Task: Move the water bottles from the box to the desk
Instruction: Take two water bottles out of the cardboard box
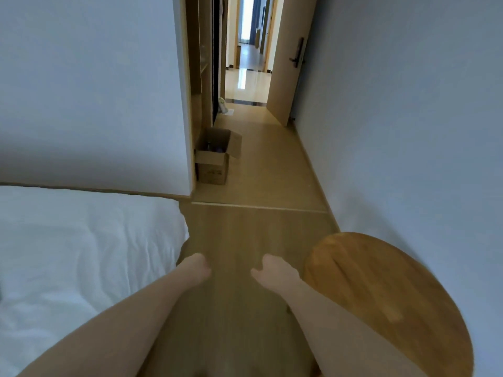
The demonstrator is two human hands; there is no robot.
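Bottles, if that is what the dark shapes are, sit down inside the open cardboard box [213,159], too dim to tell apart; that box stands on the wooden floor [245,232] well ahead, tucked against the corner of the white wall [89,91], one flap folded out to its right.

Nearest, both bare forearms reach forward over the floor. The left hand [197,266] has its grip clenched, fingers curled under, holding nothing. The right hand [272,270] hangs loosely curled, thumb pointing inward, its grip released and empty. Just beside the right forearm is the round wooden desk [386,300], its top bare where it shows. On the other side lies a bed [81,254] with a rumpled white sheet.

Past the box, a wooden shelf unit [200,77] lines the left side of the passage, and a small white and green object [222,105] lies on the floor near the threshold. An open door [288,58] with a dark handle leads to a bright tiled hallway.
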